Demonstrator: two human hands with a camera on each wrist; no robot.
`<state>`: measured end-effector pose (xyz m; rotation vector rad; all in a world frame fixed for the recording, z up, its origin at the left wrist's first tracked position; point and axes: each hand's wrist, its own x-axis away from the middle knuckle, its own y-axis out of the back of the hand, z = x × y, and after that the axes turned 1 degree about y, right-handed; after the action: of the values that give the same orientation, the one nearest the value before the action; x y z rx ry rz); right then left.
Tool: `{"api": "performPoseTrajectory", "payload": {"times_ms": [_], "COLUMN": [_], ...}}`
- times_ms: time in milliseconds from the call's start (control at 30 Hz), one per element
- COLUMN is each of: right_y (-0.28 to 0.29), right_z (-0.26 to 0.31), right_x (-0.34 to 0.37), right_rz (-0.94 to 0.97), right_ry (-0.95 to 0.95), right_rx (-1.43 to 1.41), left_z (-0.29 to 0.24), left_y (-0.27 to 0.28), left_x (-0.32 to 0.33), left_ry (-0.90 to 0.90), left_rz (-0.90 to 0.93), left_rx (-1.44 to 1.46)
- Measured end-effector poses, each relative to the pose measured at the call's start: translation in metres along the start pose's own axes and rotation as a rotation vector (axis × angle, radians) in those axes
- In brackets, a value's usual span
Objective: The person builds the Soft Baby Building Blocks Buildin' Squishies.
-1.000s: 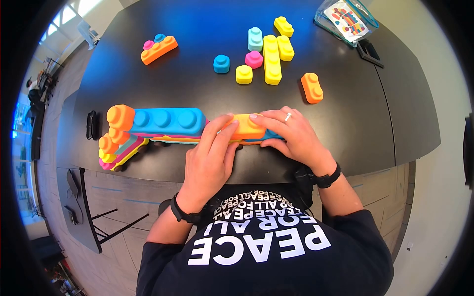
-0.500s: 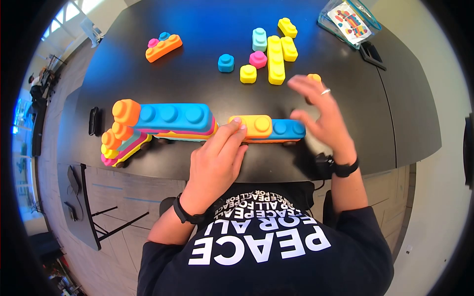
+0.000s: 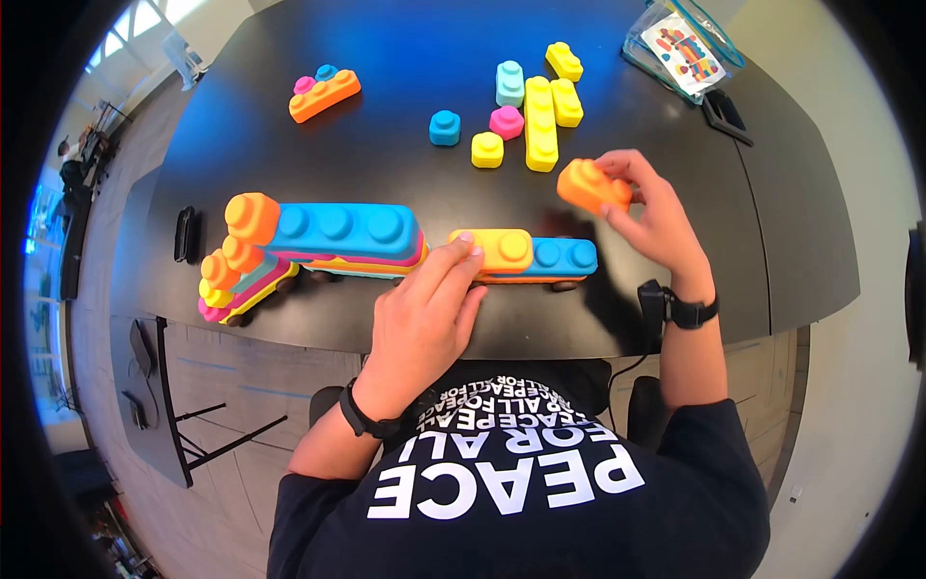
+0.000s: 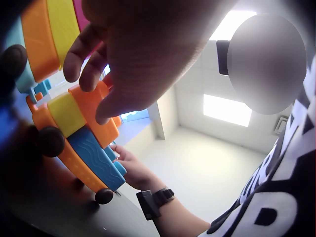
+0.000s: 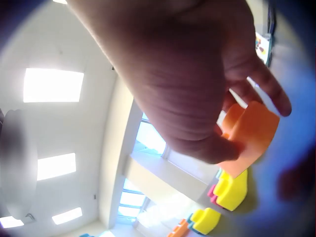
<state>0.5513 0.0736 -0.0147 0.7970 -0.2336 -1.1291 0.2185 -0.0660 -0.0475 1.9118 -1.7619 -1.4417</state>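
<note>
In the head view, my left hand holds the left end of a light-orange toy block on the rear wagon of a block train. A blue two-stud block sits beside it at the wagon's right end. The left wrist view shows the thumb against that orange block, above a yellow block and the wheeled orange wagon base. My right hand pinches another orange two-stud block between thumb and fingers, tilted over the table to the right of the train.
The train's front and a tall blue-topped wagon stand at left. Loose yellow blocks, a pink block and a blue block lie farther back. A clear bag is at back right, a dark case at left.
My right hand has let go of the train, moved right and away from me, and picked up the loose orange block from the table. My left hand has stayed on the wagon.
</note>
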Motion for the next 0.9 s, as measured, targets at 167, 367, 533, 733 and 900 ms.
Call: {"api": "performPoseTrajectory", "payload": {"times_ms": [167, 367, 533, 733, 900], "right_y": [-0.012, -0.031, -0.042, -0.054, -0.054], "right_z": [0.045, 0.06, 0.059, 0.069, 0.069], "right_x": [0.024, 0.038, 0.042, 0.053, 0.053], "right_rz": [0.141, 0.231, 0.179, 0.157, 0.192], "right_ry": [0.247, 0.181, 0.198, 0.159, 0.121], "right_rx": [-0.009, 0.167, 0.318, 0.54, 0.566], "left_z": [0.003, 0.002, 0.002, 0.006, 0.005], "left_y": [-0.003, -0.002, -0.002, -0.003, -0.002], "left_x": [-0.002, -0.002, -0.001, 0.0, -0.001], "left_ry": [-0.026, -0.01, -0.005, -0.011, -0.012], "left_rz": [-0.014, 0.001, -0.004, -0.004, -0.002], "left_rx": [0.007, 0.014, 0.033, 0.043, 0.04]}}
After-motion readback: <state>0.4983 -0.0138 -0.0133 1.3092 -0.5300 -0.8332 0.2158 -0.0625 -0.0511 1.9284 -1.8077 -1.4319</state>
